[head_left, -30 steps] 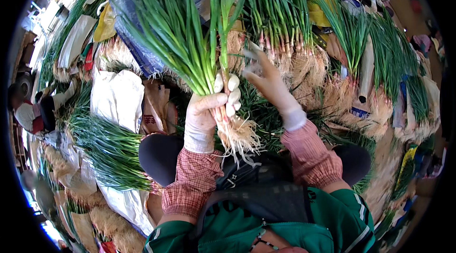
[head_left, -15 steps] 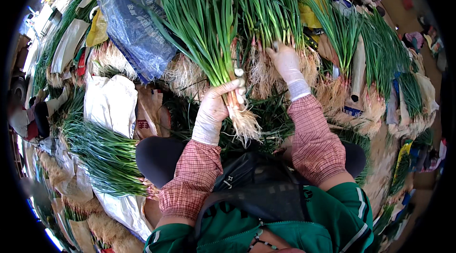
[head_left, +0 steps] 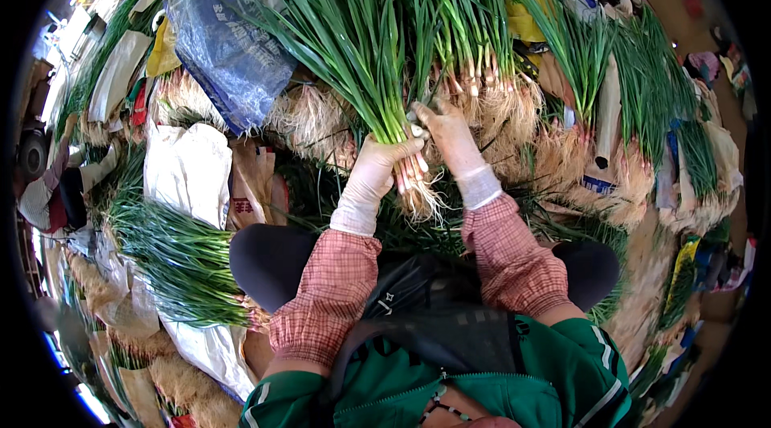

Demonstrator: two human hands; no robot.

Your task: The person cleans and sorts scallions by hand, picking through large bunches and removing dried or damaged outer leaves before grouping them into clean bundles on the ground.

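"One bunch: location?"

"Forward of the knees. Left hand, nearer: fingers closed around the stems. Right hand: fingers bent, just right of them; grip cannot be told."

"Long axis?"

"Fore and aft, skewed, crossing the left fingers: leaves point away and left, roots back and right."

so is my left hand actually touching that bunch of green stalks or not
Touching. The head view shows the left hand closed around the bunch of green stalks, its thumb lying across them.
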